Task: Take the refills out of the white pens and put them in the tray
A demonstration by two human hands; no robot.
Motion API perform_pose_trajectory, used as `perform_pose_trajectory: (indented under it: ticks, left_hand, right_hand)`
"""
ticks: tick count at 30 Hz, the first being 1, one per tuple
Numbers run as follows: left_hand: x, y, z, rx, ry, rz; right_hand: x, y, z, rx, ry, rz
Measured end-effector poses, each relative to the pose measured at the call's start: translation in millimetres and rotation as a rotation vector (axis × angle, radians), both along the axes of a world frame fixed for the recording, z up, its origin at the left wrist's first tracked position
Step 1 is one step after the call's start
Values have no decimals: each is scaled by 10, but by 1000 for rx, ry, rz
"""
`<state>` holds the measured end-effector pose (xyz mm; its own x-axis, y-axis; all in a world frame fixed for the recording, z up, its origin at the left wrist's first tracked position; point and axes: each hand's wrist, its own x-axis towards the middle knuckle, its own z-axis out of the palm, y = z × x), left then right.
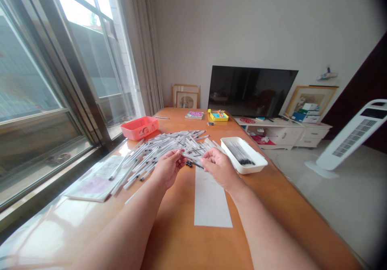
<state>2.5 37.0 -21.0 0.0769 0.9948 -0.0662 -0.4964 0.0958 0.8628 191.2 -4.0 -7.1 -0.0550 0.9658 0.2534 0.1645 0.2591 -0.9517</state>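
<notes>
Between my two hands a slim clear pen (192, 159) with a dark end is stretched out above the table. My left hand (170, 168) is closed in a pinch on its left end. At its dark right end, the fingers of my right hand (218, 166) are pinched together. Just beyond lies a large loose pile of clear pens (163, 145) with black ends. Several small black pieces (189, 164), perhaps caps, sit beside my left fingertips. Under and in front of my right hand is a white paper sheet (212, 205).
Right of my right hand stands a white tray (259, 164) with a row of black-tipped pens. A red basket (136, 132) is behind the pile, a booklet (96, 181) at left. Farther back on the wooden table (178, 229) are a yellow box (219, 117) and a colourful book (194, 115).
</notes>
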Motion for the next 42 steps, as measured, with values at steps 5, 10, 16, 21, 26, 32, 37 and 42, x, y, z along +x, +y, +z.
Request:
perform_pose_trajectory:
  ticks: [5, 10, 16, 21, 26, 32, 37, 42]
  left_hand:
    - [28, -17, -17, 7, 14, 41]
    - [55, -41, -30, 3, 7, 69]
    - [94, -74, -45, 11, 8, 106]
    - [123, -88, -54, 8, 23, 127]
    - [147, -120, -35, 14, -3, 136]
    - [138, -152, 11, 25, -19, 99]
    - [137, -139, -9, 22, -17, 88]
    - [113, -98, -46, 12, -4, 81]
  right_hand:
    - [-128, -26, -114, 62, -153, 0]
    - [-212, -29, -205, 197, -234, -72]
    - [-244, -48, -209, 279, -337, -111]
    - [-257, -70, -196, 290, -381, -133]
    - [-273, -75, -192, 289, -387, -155]
    - [-261, -85, -169, 292, -334, -129]
    - [-248, -79, -170, 269, -288, -113]
    - [-233, -2, -236, 258, -270, -105]
